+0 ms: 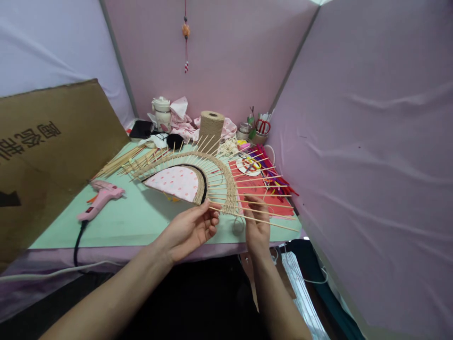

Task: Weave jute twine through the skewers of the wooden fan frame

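A half-round woven piece (177, 183) has a pink dotted centre, a black and tan border, and thin sticks fanning outward. A band of twine (230, 191) arches through the sticks. My left hand (193, 229) pinches the lower right corner of the centre, with its thumb on top and the other fingers curled. My right hand (257, 224) is at the right ends of the lowest sticks, its fingers reaching behind them and not pressed together. A loose loop of twine (238, 225) hangs between the hands.
A pink glue gun (102, 198) lies at left, beside a large cardboard sheet (56, 156). Loose sticks (122, 160), a twine roll (211, 127), a white cup (162, 115) and a black phone (141, 129) are behind. Red sheets (247, 184), pipe cleaners (274, 177) and scissors (263, 126) are at right.
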Demonstrator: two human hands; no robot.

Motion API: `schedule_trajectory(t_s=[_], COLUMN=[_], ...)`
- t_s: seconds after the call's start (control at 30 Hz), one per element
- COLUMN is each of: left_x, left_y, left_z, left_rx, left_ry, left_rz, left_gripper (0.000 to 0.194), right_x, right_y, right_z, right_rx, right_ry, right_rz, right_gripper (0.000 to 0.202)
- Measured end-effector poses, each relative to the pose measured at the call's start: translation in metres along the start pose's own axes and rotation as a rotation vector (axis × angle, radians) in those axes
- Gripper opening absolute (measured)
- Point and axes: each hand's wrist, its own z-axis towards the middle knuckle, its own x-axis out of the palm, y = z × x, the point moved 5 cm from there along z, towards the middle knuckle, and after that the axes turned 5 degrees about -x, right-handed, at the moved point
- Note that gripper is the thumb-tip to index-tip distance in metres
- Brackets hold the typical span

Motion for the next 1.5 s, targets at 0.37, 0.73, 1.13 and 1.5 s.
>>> schedule_trajectory(t_s=[0.37, 0.73, 1.13, 1.5], left_x=[-0.003, -0.006, -0.008, -0.013], left_y=[0.002, 0.003, 0.016, 0.025], left_z=[-0.004, -0.004, -0.006, -0.01], left_rx=[-0.003, 0.001, -0.081, -0.172], left_ry=[0.007, -0.023, 0.029, 0.138], left_rz=[-0.013, -0.01, -0.084, -0.058], left_gripper=[0.028, 0.03, 0.03, 0.03], right_x=[0.028, 0.038, 0.021, 0.022], right_y=[-0.041, -0.029, 0.002, -0.016], right_z=[0.005, 0.004, 0.006, 0.001], right_rx=[0.348, 0.501, 0.14, 0.251], right_ry=[0.357, 0.385, 0.149, 0.216], right_rz=[0.282, 0.421, 0.026, 0.03], right_gripper=[0.031, 0.026, 0.02, 0.018])
